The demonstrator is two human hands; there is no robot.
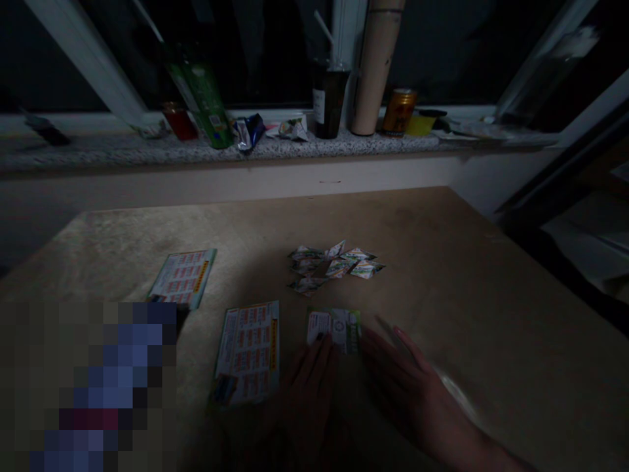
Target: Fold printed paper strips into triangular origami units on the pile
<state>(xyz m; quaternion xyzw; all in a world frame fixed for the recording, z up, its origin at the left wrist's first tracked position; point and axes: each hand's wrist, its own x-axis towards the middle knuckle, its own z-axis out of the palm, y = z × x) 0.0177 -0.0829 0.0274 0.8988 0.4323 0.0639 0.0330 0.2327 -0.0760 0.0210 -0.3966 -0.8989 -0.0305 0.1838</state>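
Note:
Under the fingertips of my left hand (312, 377) lies a small printed paper sheet (348, 328), white and green, flat on the table. The fingers of that hand are stretched out and overlap the sheet's lower edge. Beside the sheet's right edge is my right hand (417, 390), its fingers extended and its thumb apart. Both hands are dim, and the right fingertips are slightly blurred. Just beyond the sheet sits a cluster of several small folded paper pieces (339, 267), pointed in shape. To the left of my left hand lies a larger printed leaflet (248, 351).
Another printed leaflet (184, 275) lies farther left on the brown table (417, 229). A pixelated patch hides the lower left. Along the granite windowsill (275, 149) stand a green container (209, 108), a dark cup with a straw (329, 101), a cardboard tube (376, 72) and a golden can (400, 113).

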